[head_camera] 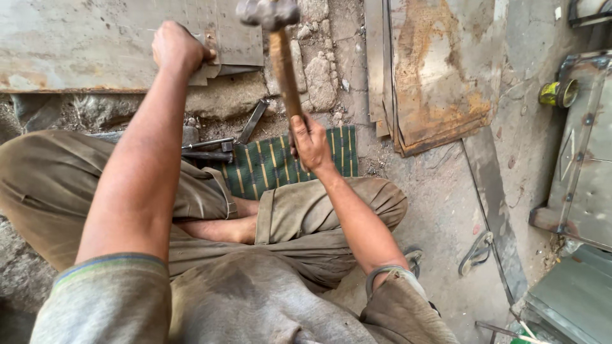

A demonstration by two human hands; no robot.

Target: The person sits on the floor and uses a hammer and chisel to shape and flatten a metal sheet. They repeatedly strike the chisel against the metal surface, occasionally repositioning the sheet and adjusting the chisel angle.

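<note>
My right hand (310, 141) grips the lower end of a wooden-handled hammer (284, 60), whose steel head (268, 13) is raised at the top of the view. My left hand (175, 46) is closed on a small tool, mostly hidden in the fist, pressed against a grey metal sheet (83, 41) that lies on the ground at the top left. I sit cross-legged in brown trousers, with a green striped mat (268, 167) under my shins.
Dark metal rods and chisels (207, 150) lie by the mat. Rusty steel sheets (440, 70) are stacked at the top right. A yellow tin (558, 93), a metal frame (583, 165) and a sandal (477, 251) are on the concrete at the right.
</note>
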